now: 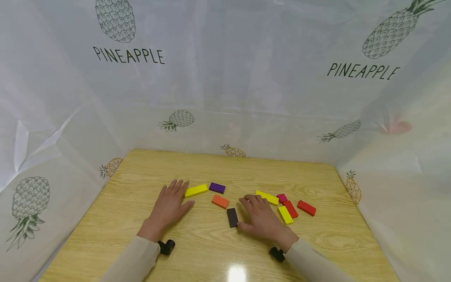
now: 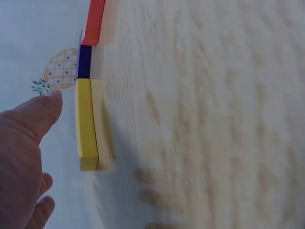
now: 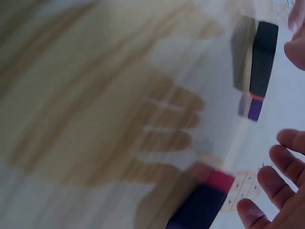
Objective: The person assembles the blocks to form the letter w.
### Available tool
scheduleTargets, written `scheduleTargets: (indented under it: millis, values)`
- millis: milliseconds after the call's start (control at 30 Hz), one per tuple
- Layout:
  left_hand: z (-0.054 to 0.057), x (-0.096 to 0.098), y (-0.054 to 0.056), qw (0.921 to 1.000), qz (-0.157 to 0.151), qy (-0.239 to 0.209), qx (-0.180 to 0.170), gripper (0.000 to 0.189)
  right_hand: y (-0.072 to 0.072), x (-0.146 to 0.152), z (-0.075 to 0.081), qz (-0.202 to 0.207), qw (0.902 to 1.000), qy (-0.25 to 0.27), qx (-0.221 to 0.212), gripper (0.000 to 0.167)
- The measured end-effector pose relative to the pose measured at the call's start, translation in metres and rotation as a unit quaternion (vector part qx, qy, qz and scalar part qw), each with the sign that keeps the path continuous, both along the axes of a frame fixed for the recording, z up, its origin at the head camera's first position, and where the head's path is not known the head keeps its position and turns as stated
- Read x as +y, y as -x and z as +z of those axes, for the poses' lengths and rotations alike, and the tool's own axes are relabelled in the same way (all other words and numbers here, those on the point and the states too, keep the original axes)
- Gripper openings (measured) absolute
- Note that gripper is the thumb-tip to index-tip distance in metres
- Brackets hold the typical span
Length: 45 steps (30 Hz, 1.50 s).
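My left hand [image 1: 170, 207] lies palm down at the left, its fingers stretched out beside a yellow block [image 1: 196, 190]. In the left wrist view its thumb stands apart from that yellow block [image 2: 86, 125]. Just right of it are a purple block [image 1: 217, 188] and an orange block [image 1: 220, 201]. Over the middle of the table my right hand [image 1: 262, 218] has its fingers spread and loosely bent, with nothing held. Its thumb is close to a black block [image 1: 232, 217]; the right wrist view shows the same black block [image 3: 263, 59]. A long yellow block [image 1: 269, 198] lies near its fingertips.
Right of the right hand lie a magenta block [image 1: 282, 198], a red block [image 1: 290, 209], a short yellow block [image 1: 285, 215] and another red block [image 1: 306, 208]. The wooden table [image 1: 197, 258] is surrounded by a white pineapple-print curtain [image 1: 225, 78] at the back and sides.
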<state>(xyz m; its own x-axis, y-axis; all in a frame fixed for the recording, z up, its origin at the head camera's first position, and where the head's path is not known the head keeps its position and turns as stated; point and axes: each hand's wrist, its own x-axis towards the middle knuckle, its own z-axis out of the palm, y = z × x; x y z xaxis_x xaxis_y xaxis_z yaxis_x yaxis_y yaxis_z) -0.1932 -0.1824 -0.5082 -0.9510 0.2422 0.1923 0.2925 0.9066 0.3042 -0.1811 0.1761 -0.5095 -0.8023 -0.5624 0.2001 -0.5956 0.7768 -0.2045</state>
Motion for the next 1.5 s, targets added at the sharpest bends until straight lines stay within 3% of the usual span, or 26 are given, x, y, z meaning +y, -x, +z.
scheduleTargets:
  millis: [267, 867, 1267, 1500]
  values:
    - [0.001, 0.007, 0.011, 0.9998, 0.003, 0.018, 0.003, 0.072, 0.003, -0.014, -0.001, 0.052, 0.9981, -0.030, 0.018, 0.061]
    - [-0.009, 0.011, 0.026, 0.9982, 0.028, 0.052, 0.006, 0.056, 0.003, -0.018, -0.005, 0.052, 0.9967, -0.062, 0.011, 0.058]
    - [-0.012, 0.015, 0.021, 0.9950, 0.056, 0.077, 0.032, 0.040, 0.004, -0.019, -0.005, 0.053, 0.9969, -0.054, 0.021, 0.056]
    - [-0.010, 0.017, 0.015, 0.9952, 0.072, 0.064, 0.018, 0.050, 0.005, -0.018, -0.005, 0.057, 0.9966, -0.051, 0.030, 0.054]
